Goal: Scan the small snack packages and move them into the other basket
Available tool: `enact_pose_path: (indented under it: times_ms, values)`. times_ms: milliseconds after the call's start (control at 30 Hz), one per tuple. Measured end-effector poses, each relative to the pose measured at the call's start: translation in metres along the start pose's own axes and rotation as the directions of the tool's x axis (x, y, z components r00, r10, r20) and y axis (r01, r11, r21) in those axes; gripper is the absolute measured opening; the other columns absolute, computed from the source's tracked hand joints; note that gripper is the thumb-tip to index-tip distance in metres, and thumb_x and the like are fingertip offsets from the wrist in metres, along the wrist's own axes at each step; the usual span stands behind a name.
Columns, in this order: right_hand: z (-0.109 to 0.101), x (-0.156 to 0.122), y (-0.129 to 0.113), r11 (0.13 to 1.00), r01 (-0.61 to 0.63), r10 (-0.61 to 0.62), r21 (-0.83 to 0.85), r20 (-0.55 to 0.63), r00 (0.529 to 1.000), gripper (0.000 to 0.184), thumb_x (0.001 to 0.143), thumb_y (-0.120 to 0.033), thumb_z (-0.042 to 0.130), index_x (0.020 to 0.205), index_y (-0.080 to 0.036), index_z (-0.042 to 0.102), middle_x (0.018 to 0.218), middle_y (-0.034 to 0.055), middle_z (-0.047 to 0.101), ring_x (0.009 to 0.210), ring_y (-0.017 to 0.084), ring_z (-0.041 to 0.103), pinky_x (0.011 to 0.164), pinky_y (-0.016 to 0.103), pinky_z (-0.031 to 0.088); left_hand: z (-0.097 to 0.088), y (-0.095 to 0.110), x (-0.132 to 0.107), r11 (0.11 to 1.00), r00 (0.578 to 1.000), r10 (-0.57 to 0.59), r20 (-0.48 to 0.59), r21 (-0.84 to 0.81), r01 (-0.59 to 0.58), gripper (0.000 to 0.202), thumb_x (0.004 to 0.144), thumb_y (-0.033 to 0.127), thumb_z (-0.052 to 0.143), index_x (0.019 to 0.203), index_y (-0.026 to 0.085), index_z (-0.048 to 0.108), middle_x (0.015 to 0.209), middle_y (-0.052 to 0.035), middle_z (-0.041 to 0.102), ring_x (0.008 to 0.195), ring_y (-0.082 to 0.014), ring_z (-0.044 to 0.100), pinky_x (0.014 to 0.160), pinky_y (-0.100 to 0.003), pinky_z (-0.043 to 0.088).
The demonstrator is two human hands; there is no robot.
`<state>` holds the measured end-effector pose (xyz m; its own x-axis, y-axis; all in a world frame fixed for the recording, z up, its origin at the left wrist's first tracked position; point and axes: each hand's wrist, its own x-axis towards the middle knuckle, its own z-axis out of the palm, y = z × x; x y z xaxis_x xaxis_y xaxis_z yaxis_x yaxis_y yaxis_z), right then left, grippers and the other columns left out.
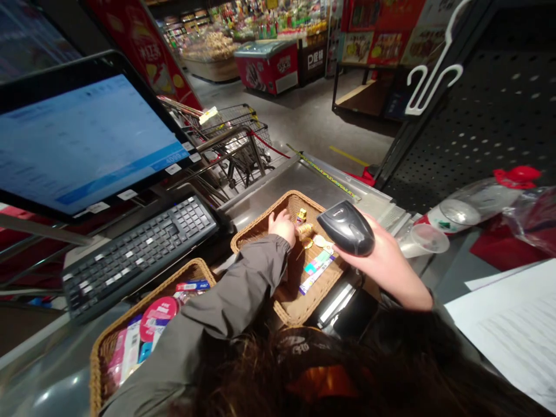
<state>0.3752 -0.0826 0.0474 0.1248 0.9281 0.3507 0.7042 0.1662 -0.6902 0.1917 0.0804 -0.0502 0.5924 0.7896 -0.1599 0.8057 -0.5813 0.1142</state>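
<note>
In the head view, my left hand [282,227] reaches into a wicker basket [256,223], its visible fingers apart. Beside its fingertips lie a small gold-wrapped item [304,229] and a little gold-capped bottle [301,215]; whether I touch them is unclear. My right hand [384,258] grips a black handheld barcode scanner [347,227] above the basket's right side. Under the scanner, the basket holds a round white piece [320,240] and a long, slim pack in white, teal and purple [316,273].
A second wicker basket [98,347] with several colourful packages stands at lower left. Behind it are a black keyboard [143,255] and a lit monitor [91,139]. On the right are a plastic cup [423,240], a red-capped bottle [464,205] and papers [512,318].
</note>
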Motion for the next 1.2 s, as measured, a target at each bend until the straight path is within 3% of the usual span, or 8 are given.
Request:
enact_pose_path:
  times_ms: [100,233,300,400,567,833,1033,1200]
  values:
    - [0.003,-0.003,-0.008,0.999,0.032,-0.034,-0.036,-0.059,0.998,0.058,0.080,-0.043,0.074,0.132,-0.022,0.059,0.136,0.0128,0.062,0.130,0.035,0.055,0.111,0.056,0.045,-0.053,-0.009,-0.029,1.000,0.986,0.005,-0.166,0.029,0.000,0.026,0.093,0.021,0.045,0.097,0.022,0.071,0.150,-0.0042,0.050,0.152,-0.0247,0.019,0.124,-0.057,0.002]
    - [0.010,-0.007,-0.023,0.992,0.112,-0.116,-0.049,-0.099,0.988,0.058,0.080,-0.042,0.073,0.132,-0.021,0.057,0.135,0.0151,0.061,0.131,0.036,0.054,0.110,0.058,0.045,-0.110,-0.033,-0.090,0.980,0.816,0.157,-0.556,0.192,-0.058,0.033,0.099,0.021,0.037,0.077,0.021,0.063,0.147,-0.0005,0.053,0.150,-0.0215,0.027,0.124,-0.057,0.003]
    - [0.014,-0.009,-0.035,0.988,0.150,-0.154,-0.042,-0.095,0.984,0.059,0.080,-0.042,0.073,0.133,-0.021,0.056,0.137,0.0153,0.060,0.132,0.037,0.053,0.111,0.058,0.044,-0.129,-0.047,-0.124,0.969,0.745,0.176,-0.643,0.245,-0.017,0.032,0.100,0.023,0.037,0.078,0.022,0.061,0.147,0.0016,0.054,0.149,-0.0201,0.029,0.124,-0.056,0.002]
    - [0.023,-0.011,-0.059,0.970,0.242,-0.242,-0.015,-0.080,0.967,0.063,0.080,-0.042,0.073,0.136,-0.021,0.053,0.139,0.0159,0.058,0.132,0.038,0.053,0.112,0.058,0.042,-0.145,-0.066,-0.174,0.962,0.688,0.140,-0.712,0.261,0.074,0.026,0.098,0.025,0.042,0.078,0.024,0.059,0.146,0.0052,0.054,0.148,-0.0197,0.031,0.125,-0.056,0.003]
    - [0.041,-0.009,-0.112,0.904,0.428,-0.427,0.025,-0.030,0.904,0.069,0.081,-0.038,0.072,0.142,-0.022,0.045,0.140,0.0164,0.057,0.131,0.036,0.053,0.113,0.056,0.042,-0.147,-0.093,-0.245,0.955,0.578,0.065,-0.814,0.218,0.200,0.019,0.091,0.023,0.052,0.074,0.022,0.058,0.142,0.0006,0.059,0.144,-0.0250,0.039,0.122,-0.060,0.006]
    - [0.081,-0.011,-0.198,0.701,0.709,-0.713,0.075,0.057,0.699,0.053,0.085,-0.034,0.068,0.134,-0.023,0.052,0.136,0.0136,0.061,0.131,0.035,0.053,0.112,0.056,0.043,-0.131,-0.124,-0.341,0.942,0.383,-0.016,-0.924,0.114,0.316,0.013,0.083,0.022,0.061,0.071,0.020,0.063,0.139,-0.0111,0.061,0.138,-0.0314,0.047,0.120,-0.059,0.013]
    - [0.104,-0.029,-0.226,0.635,0.759,-0.773,0.145,0.097,0.628,0.068,0.083,-0.030,0.068,0.145,-0.026,0.040,0.133,0.0112,0.063,0.130,0.034,0.056,0.113,0.055,0.042,-0.120,-0.134,-0.393,0.906,0.293,-0.098,-0.951,0.037,0.422,0.013,0.081,0.021,0.062,0.067,0.021,0.062,0.138,-0.0096,0.061,0.137,-0.0302,0.049,0.119,-0.058,0.015]
    - [0.111,-0.042,-0.235,0.681,0.716,-0.732,0.156,0.153,0.663,0.070,0.080,-0.030,0.070,0.144,-0.024,0.042,0.141,0.0154,0.057,0.135,0.040,0.049,0.109,0.064,0.043,-0.112,-0.140,-0.414,0.890,0.265,-0.127,-0.956,0.008,0.456,0.013,0.080,0.020,0.063,0.066,0.021,0.061,0.139,-0.0093,0.061,0.136,-0.0300,0.049,0.119,-0.059,0.016]
